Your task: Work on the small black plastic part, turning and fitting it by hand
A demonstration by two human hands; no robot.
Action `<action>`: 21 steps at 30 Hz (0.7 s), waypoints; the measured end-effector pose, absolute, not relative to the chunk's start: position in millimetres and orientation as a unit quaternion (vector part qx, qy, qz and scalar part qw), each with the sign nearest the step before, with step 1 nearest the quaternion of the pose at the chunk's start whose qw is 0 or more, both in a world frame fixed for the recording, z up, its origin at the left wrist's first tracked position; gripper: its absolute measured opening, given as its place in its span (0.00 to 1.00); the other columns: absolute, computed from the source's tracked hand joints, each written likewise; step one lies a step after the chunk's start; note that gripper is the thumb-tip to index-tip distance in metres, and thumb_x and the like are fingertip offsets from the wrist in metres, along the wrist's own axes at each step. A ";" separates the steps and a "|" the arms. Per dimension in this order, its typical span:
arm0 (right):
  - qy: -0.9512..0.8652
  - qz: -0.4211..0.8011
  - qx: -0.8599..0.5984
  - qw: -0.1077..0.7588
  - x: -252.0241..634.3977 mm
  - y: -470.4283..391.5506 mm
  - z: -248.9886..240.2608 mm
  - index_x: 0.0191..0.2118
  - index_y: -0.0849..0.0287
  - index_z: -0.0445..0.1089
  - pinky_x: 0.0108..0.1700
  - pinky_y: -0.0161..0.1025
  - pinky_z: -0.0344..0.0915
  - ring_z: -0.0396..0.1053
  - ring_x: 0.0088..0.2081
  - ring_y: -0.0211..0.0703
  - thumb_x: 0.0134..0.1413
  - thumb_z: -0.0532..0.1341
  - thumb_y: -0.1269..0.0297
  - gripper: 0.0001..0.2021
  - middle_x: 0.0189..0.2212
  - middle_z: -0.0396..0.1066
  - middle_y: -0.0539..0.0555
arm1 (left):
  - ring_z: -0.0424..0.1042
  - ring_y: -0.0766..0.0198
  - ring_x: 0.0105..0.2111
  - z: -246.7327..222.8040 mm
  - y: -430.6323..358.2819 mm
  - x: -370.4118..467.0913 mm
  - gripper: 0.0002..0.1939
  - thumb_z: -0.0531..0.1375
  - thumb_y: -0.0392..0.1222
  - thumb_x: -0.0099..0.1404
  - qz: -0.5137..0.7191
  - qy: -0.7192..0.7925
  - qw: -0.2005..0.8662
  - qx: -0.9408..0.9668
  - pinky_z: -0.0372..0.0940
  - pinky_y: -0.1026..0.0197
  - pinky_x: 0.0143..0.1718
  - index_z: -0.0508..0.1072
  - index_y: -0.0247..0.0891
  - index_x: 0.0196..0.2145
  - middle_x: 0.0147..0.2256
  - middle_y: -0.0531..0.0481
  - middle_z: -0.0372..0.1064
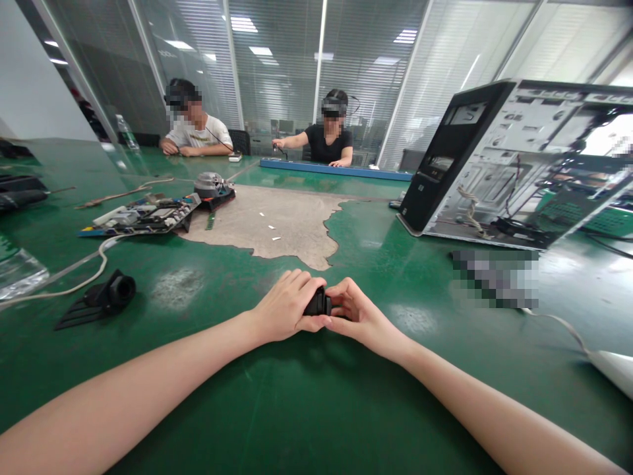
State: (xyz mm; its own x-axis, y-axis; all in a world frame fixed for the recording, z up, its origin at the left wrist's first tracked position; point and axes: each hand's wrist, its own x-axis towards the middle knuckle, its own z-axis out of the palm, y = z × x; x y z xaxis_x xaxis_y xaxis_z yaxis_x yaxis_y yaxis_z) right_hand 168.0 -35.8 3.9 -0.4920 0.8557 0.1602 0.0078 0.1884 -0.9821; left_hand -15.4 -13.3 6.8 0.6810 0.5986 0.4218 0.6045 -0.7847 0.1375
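Note:
Just above the green mat, in the middle of the head view, my left hand (289, 303) is closed around a small black block-shaped part (317, 303). Its fingers cover most of the part, so I cannot make out its kind. My right hand (359, 310) meets the part from the right, thumb and fingertips curled against its end. To the left lies a black plastic piece with a round socket (106, 297). Farther back, a circuit board (148, 214) full of components rests beside a fan-like cooler (213, 188).
At the right stands an open black computer case (459, 165). A brown torn-edged patch (277, 224) with white scraps spreads ahead of my hands. A pale cable (93, 267) and a clear bottle (20, 270) are at the left. Two people sit across the table, near a blue strip (336, 170).

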 end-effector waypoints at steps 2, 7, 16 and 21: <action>-0.657 0.554 -0.327 0.393 166.7 -36.2 4.1 0.35 0.56 0.57 0.41 0.37 0.62 0.63 0.37 0.35 0.47 0.61 0.64 0.11 0.34 0.61 0.48 | 0.57 0.56 0.35 6.8 -13.0 -15.1 0.32 0.39 0.63 0.61 -0.230 -0.326 0.008 -0.917 0.54 0.54 0.37 0.60 0.31 0.45 0.35 0.43 0.60; -0.651 0.542 -0.345 0.404 164.3 -36.4 4.6 0.35 0.56 0.58 0.41 0.39 0.62 0.63 0.40 0.39 0.47 0.61 0.62 0.11 0.34 0.62 0.49 | 0.57 0.56 0.34 6.9 -12.7 -15.0 0.32 0.39 0.63 0.61 -0.232 -0.326 0.003 -0.917 0.54 0.55 0.37 0.61 0.32 0.44 0.35 0.43 0.61; -0.652 0.574 -0.320 0.378 168.9 -33.2 2.8 0.35 0.54 0.55 0.40 0.39 0.62 0.65 0.36 0.36 0.42 0.64 0.66 0.16 0.36 0.61 0.48 | 0.57 0.56 0.34 7.2 -12.9 -14.9 0.33 0.38 0.64 0.60 -0.230 -0.327 0.009 -0.917 0.54 0.54 0.37 0.61 0.31 0.45 0.35 0.43 0.60; -0.645 0.570 -0.325 0.391 167.8 -34.9 3.3 0.35 0.55 0.57 0.42 0.38 0.61 0.64 0.37 0.35 0.45 0.62 0.64 0.12 0.35 0.61 0.48 | 0.57 0.56 0.34 7.4 -13.2 -15.2 0.33 0.38 0.64 0.60 -0.227 -0.326 0.011 -0.917 0.54 0.54 0.37 0.61 0.31 0.45 0.35 0.43 0.61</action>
